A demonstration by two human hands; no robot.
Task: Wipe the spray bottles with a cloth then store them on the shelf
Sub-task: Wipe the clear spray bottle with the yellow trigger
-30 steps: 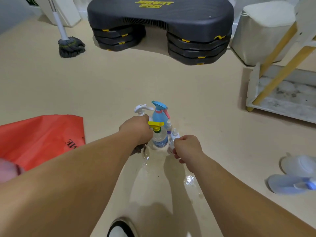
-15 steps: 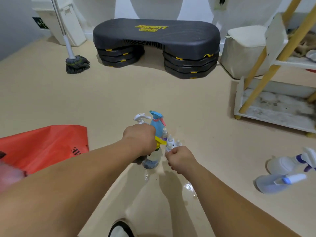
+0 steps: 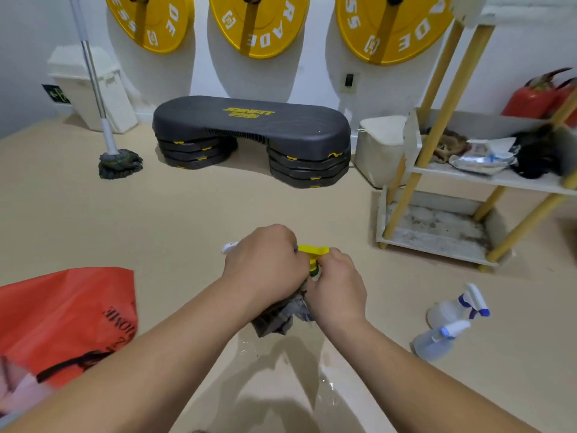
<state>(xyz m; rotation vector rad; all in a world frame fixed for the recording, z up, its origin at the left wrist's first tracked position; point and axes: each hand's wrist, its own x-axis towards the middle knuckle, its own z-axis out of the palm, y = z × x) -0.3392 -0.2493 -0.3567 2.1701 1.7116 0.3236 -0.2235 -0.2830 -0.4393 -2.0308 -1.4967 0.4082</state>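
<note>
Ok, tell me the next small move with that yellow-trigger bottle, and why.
Probably rub the grey cloth down the yellow-trigger bottle. The left hand grips the cloth against it and the right hand holds its neck, so wiping seems under way. The shelf can wait.

Beige floor (image 3: 218, 207), white wall (image 3: 312, 76), yellow weight plates (image 3: 259, 23), black step platform (image 3: 249, 126)

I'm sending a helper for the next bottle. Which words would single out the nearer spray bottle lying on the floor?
Find the yellow-legged shelf on the right. On the floor before it lie two spray bottles. Take the nearer, bluish spray bottle with the pale blue trigger; the clear spray bottle behind it has a dark blue trigger.
</note>
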